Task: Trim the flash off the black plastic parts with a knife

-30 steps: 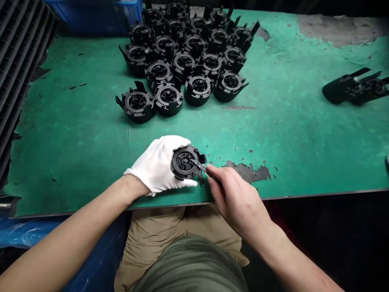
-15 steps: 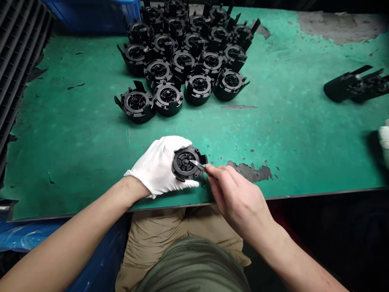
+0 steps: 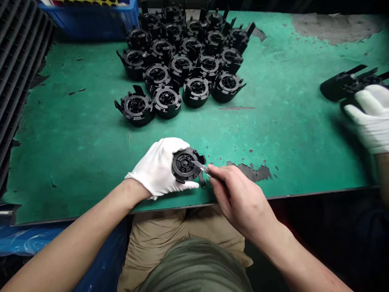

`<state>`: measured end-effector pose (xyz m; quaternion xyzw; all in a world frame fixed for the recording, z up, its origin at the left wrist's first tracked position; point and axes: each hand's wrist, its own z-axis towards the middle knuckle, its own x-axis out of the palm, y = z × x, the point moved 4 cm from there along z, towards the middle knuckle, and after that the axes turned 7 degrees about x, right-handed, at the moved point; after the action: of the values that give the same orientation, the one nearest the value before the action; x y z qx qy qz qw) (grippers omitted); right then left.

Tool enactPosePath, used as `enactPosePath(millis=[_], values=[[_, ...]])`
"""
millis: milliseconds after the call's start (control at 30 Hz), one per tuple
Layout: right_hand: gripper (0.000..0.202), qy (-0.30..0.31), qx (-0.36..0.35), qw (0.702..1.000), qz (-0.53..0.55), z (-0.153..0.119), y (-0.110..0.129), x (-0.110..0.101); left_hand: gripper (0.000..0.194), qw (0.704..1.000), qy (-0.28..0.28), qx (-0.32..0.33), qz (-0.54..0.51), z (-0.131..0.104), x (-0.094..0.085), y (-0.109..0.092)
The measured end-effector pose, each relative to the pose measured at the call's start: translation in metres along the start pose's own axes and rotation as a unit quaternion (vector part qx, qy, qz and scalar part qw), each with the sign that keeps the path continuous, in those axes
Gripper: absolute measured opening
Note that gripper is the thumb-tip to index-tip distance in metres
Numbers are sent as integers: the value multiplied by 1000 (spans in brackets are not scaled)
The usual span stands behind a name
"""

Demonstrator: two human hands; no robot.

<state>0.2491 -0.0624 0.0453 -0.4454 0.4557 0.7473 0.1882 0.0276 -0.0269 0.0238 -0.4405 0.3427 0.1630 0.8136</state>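
Note:
In a white glove, my left hand (image 3: 162,168) is wrapped round a round black plastic housing (image 3: 182,172) near the table's front edge. Its ribbed round face is turned up toward me. My bare right hand (image 3: 240,194) grips a craft knife (image 3: 203,167) by its dark handle. The knife's pointed silver blade lies over the face of the housing, right of its centre; I cannot tell whether the tip touches it. Farther back, several similar black housings (image 3: 167,99) stand close together in rows on the green table.
A blue bin (image 3: 94,22) stands at the back left, beside a black ribbed rack (image 3: 18,73). At the right, a co-worker's white-gloved hand (image 3: 372,117) is by more black housings (image 3: 336,86). The green tabletop (image 3: 75,134) has worn dark patches.
The knife blade has shifted slightly right, away from the centre of the housing. A co-worker's gloved hand has come farther in from the right, up to the housings there.

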Motion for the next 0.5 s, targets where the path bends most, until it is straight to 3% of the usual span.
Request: enactPosePath(millis=[133,233,367,500], values=[[29,49,49,997,45,-3,9,2,67,998,-42,37,1,-1,-2,-1],[32,39,67,993,93,-5,17,3,60,996,-88,32,-10,-6,-4,1],[31,26,78,991,109,-7,16,2,53,997,-71,15,20,-8,-6,-1],[32,32,72,993,90,-12,10,-5,60,991,-68,96,62,-5,-11,-13]])
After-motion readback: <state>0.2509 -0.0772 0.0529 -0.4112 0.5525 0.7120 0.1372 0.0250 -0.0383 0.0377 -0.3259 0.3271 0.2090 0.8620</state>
